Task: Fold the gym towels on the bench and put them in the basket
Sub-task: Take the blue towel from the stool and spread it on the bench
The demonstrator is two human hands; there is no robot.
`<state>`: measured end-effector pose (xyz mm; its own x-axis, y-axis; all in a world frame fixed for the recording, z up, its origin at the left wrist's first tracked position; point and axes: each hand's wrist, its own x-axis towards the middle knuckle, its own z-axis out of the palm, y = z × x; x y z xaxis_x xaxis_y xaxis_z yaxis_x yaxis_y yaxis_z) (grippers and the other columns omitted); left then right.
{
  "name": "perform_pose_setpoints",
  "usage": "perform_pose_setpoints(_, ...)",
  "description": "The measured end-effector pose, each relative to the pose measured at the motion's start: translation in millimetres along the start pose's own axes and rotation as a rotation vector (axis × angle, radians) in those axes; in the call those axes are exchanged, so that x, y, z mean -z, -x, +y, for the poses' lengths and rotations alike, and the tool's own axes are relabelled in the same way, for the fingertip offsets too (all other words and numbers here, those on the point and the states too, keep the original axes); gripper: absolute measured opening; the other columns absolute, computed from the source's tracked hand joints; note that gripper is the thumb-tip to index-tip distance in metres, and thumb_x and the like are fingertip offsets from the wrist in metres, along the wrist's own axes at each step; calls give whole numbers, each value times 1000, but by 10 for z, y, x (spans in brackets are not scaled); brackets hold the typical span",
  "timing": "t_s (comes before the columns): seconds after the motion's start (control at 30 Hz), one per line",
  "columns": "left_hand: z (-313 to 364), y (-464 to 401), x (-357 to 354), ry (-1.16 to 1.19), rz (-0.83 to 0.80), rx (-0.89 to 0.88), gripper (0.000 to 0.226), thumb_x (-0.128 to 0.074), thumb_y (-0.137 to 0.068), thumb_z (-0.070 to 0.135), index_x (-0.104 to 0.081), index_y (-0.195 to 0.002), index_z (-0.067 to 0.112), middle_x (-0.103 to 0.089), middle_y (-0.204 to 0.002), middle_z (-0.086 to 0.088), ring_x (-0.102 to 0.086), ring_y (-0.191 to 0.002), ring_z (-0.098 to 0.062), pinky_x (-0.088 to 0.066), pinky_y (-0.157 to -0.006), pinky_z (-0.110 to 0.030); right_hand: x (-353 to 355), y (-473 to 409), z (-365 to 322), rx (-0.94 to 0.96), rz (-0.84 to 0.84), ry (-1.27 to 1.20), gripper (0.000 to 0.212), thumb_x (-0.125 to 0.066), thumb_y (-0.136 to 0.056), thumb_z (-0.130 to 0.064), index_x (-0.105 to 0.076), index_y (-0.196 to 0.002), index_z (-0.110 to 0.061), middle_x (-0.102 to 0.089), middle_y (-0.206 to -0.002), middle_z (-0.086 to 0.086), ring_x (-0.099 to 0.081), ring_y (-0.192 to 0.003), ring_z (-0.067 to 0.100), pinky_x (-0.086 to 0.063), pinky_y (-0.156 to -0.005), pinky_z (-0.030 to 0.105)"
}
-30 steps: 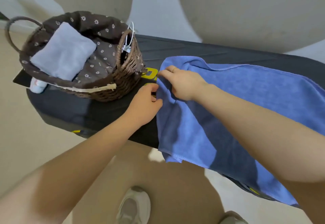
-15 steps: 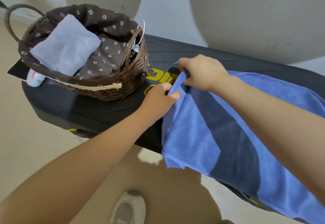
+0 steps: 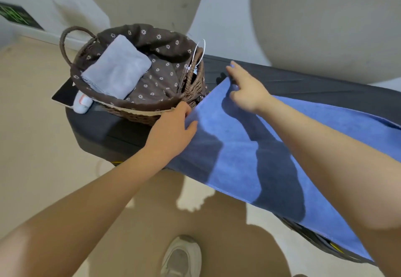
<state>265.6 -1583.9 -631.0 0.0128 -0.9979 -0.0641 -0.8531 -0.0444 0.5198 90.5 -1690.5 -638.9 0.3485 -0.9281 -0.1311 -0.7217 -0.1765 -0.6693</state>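
Both hands are at the left end of the blue towel [image 3: 249, 153], which lies spread lengthwise along the black bench [image 3: 104, 129]. Left hand [image 3: 171, 131]: placed at the near-left corner of the towel, fingers bent over the towel's end edge with the thumb on top of the cloth, gripping that edge. Right hand [image 3: 247, 90]: at the far-left corner, index finger extended, remaining fingers curled with the cloth bunched beneath them; it holds that corner, which is lifted slightly off the bench surface. The towel's near long edge overhangs the front of the bench; its right portion runs out of view under the right forearm.

Wicker basket [image 3: 191, 94]: stands on the left end of the bench, just beside the towel's end edge, close to the left hand's fingertips. It has a brown floral fabric lining and a loop handle on its far-left side. One folded grey towel [image 3: 117, 70] lies inside, toward the basket's left side.

Other items: a dark flat device [image 3: 65, 94] and a white object [image 3: 82, 103] sit at the bench's left edge, partly hidden by the basket. One light-coloured shoe [image 3: 182, 257] is visible on the beige floor below.
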Motion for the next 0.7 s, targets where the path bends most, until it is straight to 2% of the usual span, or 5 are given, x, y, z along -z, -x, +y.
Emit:
perform_pose_setpoints(0.13, -100, 46, -66, -420, -33, -10, 30, -45, -96, 28, -39, -117, 8, -61, -94, -9, -62, -82, -33, -37, -57, -34, -200, 12, -10, -8, -58, 23, 78, -38, -84, 8, -2, -150, -10, 12, -159, 2, -1, -147, 11, -17, -109, 18)
perform_pose_setpoints(0.27, -269, 110, -137, -747, 103, -192, 50, -81, -63, 24, -40, -89, 11, -57, -58, -2, -50, -31, -20, -7, -35, -15, -244, -13, -38, 34, -109, -30, 87, -36, -81, 13, 9, -149, -19, 23, -156, 0, -9, -146, 20, -33, -109, 36)
perform_pose_setpoints(0.33, -307, 125, -134, -885, 146, -262, 35, -68, -67, 14, -37, -83, 13, -53, -56, 1, -45, -30, -14, -9, -32, -17, -256, -18, -73, 51, -169, -67, 92, -37, -81, 15, 10, -149, -26, 26, -155, -2, -12, -146, 25, -41, -98, 36)
perform_pose_setpoints(0.5, -33, -19, -223, -706, 119, -469, 29, -72, -59, 14, -48, -75, 14, -51, -56, 1, -49, -35, -17, -17, -33, -17, -112, 169, 21, -2, -22, -69, 76, -45, -88, 4, -7, -150, -17, 8, -159, 4, -10, -146, 19, -25, -107, 24)
perform_pose_setpoints(0.7, 984, -285, -678, -379, -270, -529, 34, -34, -95, 21, -43, -127, 14, -52, -119, -6, -53, -108, -26, -48, -77, -40, 495, 1023, 764, -195, 177, 126, 44, -45, -89, -1, -45, -133, -7, -43, -141, 10, -39, -132, 24, -32, -106, 32)
